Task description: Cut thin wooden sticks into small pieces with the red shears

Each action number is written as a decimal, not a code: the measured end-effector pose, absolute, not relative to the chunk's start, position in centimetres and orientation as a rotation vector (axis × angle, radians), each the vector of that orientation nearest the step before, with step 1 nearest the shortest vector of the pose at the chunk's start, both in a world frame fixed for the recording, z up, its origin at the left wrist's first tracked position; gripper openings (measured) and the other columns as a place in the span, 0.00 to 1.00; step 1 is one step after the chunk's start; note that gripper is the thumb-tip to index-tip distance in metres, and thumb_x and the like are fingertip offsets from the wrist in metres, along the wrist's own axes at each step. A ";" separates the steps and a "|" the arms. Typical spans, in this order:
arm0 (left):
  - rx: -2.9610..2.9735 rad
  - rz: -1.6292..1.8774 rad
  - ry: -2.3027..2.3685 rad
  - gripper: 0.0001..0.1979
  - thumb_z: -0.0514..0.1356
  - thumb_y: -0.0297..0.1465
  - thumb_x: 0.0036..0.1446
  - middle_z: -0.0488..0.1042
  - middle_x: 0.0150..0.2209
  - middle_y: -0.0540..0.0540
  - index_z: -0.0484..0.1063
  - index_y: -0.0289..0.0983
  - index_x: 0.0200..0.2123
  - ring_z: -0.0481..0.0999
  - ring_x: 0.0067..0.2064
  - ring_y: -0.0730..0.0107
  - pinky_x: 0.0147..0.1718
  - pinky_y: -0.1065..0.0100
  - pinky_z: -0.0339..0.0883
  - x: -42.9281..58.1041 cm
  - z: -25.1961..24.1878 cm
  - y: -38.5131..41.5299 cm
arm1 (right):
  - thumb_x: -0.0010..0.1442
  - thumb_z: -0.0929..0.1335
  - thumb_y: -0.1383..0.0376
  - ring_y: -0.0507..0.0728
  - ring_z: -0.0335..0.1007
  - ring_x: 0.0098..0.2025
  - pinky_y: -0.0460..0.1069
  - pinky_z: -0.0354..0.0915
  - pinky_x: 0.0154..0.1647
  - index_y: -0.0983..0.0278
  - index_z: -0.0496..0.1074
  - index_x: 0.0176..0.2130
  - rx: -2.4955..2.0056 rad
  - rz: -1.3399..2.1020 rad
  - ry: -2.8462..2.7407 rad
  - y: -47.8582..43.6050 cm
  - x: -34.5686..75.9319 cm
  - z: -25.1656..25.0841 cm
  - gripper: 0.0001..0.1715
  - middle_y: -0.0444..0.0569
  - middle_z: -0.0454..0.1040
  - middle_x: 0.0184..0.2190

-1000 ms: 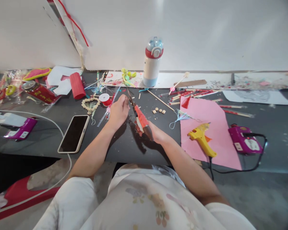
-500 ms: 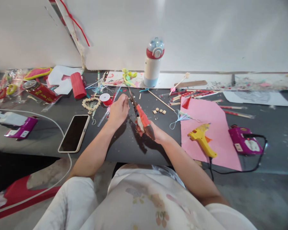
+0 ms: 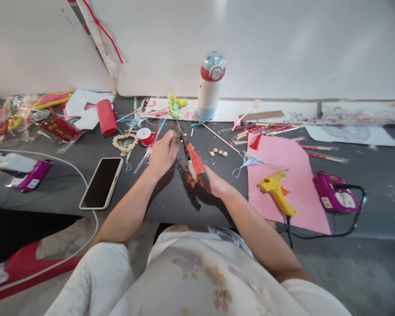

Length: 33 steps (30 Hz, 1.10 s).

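My right hand (image 3: pixel 213 182) is closed round the red handles of a pair of cutters (image 3: pixel 193 162), whose dark blades point up and left toward my left hand. My left hand (image 3: pixel 163 151) is pinched shut at the blade tips, holding a small thin stick (image 3: pixel 177 134) that I can barely make out. Both hands hover over the dark table (image 3: pixel 171 197) just in front of me. Small wooden bits (image 3: pixel 217 152) lie on the table right of the cutters.
A phone (image 3: pixel 101 182) lies left of my arm. A pink sheet (image 3: pixel 283 175) with a yellow glue gun (image 3: pixel 276 188) is on the right, beside a purple box (image 3: pixel 335 197). A water bottle (image 3: pixel 210 85), red ribbon spool (image 3: pixel 145 136), red sticks (image 3: pixel 260 129) and a can (image 3: pixel 54 125) sit farther back.
Both hands have stayed nearly still; the cutters and left hand shifted very slightly upward in view.
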<state>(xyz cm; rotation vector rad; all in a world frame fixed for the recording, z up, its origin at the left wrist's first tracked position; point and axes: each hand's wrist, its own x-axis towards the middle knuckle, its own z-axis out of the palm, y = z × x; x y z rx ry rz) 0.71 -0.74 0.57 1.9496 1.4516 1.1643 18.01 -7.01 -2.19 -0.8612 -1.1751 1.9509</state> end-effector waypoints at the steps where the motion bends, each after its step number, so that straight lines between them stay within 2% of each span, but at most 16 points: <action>1: 1.938 1.158 1.448 0.21 0.51 0.50 0.66 0.69 0.22 0.52 0.66 0.41 0.29 0.70 0.25 0.69 0.35 0.65 0.65 0.7 0.6 -0.7 | 0.55 0.69 0.45 0.51 0.60 0.25 0.49 0.56 0.26 0.59 0.64 0.36 -0.852 1.949 -1.178 -7.0 18.0 -2.2 0.22 0.42 0.64 0.27; 6: 1.943 1.110 1.482 0.17 0.52 0.45 0.67 0.69 0.22 0.52 0.64 0.41 0.29 0.70 0.26 0.69 0.33 0.66 0.62 0.8 0.7 -0.7 | 0.58 0.67 0.44 0.53 0.61 0.24 0.49 0.58 0.25 0.60 0.66 0.35 -0.813 1.983 -1.119 -6.5 17.8 -3.1 0.22 0.44 0.66 0.26; 9: 2.017 1.068 1.554 0.16 0.49 0.41 0.69 0.70 0.22 0.52 0.63 0.41 0.30 0.71 0.26 0.69 0.30 0.67 0.60 0.8 0.6 -0.6 | 0.59 0.61 0.37 0.53 0.62 0.24 0.50 0.59 0.26 0.61 0.68 0.37 -0.801 2.019 -1.027 -6.3 17.7 -3.5 0.31 0.45 0.66 0.25; 13: 2.086 1.038 1.590 0.15 0.47 0.38 0.69 0.71 0.22 0.52 0.61 0.41 0.30 0.72 0.26 0.70 0.30 0.68 0.60 0.7 0.6 -0.5 | 0.55 0.59 0.31 0.52 0.62 0.25 0.50 0.60 0.28 0.62 0.69 0.40 -0.754 2.050 -1.025 -6.5 17.8 -3.4 0.40 0.44 0.65 0.26; 23: 2.218 1.001 1.642 0.12 0.49 0.35 0.68 0.70 0.24 0.51 0.62 0.40 0.30 0.71 0.26 0.70 0.29 0.69 0.57 0.6 0.8 -0.5 | 0.57 0.59 0.31 0.53 0.60 0.25 0.50 0.54 0.26 0.61 0.68 0.37 -0.837 2.031 -1.101 -6.6 18.2 -3.2 0.38 0.45 0.65 0.25; 27: 2.276 0.973 1.661 0.11 0.50 0.33 0.67 0.70 0.24 0.50 0.64 0.40 0.31 0.71 0.28 0.69 0.29 0.69 0.56 0.4 0.8 -0.5 | 0.52 0.63 0.30 0.53 0.60 0.26 0.50 0.54 0.26 0.61 0.67 0.36 -0.823 2.000 -1.122 -6.8 18.4 -2.8 0.38 0.45 0.66 0.25; 33: 2.217 0.958 1.587 0.11 0.49 0.35 0.67 0.70 0.24 0.50 0.64 0.40 0.31 0.71 0.28 0.68 0.30 0.68 0.57 0.3 1.0 -0.5 | 0.53 0.69 0.38 0.53 0.57 0.25 0.49 0.53 0.26 0.60 0.66 0.33 -0.754 1.964 -1.184 -7.1 18.6 -2.2 0.29 0.43 0.63 0.23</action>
